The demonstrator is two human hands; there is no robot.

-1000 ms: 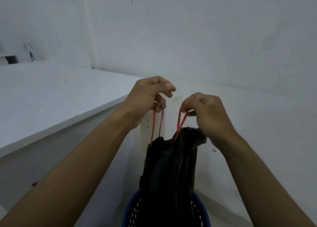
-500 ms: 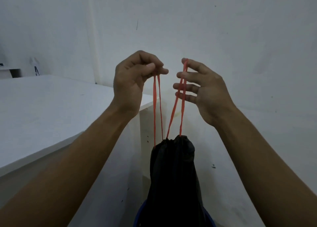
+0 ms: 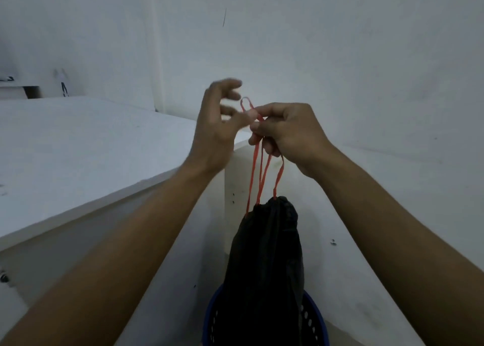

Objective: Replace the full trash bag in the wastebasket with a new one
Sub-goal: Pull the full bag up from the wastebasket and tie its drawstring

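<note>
A black trash bag (image 3: 267,262), cinched shut at the top, hangs out of a blue perforated wastebasket (image 3: 314,322) at the bottom centre. Its red drawstrings (image 3: 258,173) run straight up from the bag's neck. My right hand (image 3: 285,131) pinches both drawstring loops together, and a small loop sticks out above its fingers. My left hand (image 3: 217,125) is just left of the strings, blurred, its fingers spread, with only the thumb tip close to the loop.
A white tabletop (image 3: 78,157) fills the left side, its corner right behind my hands. A white wall (image 3: 340,44) stands behind and to the right. The basket sits on the floor between the table's side panel (image 3: 227,214) and the wall.
Each hand held one drawstring loop and raised them. Now both loops are gathered in my right hand, my left hand has let go with fingers spread, and both hands have come lower.
</note>
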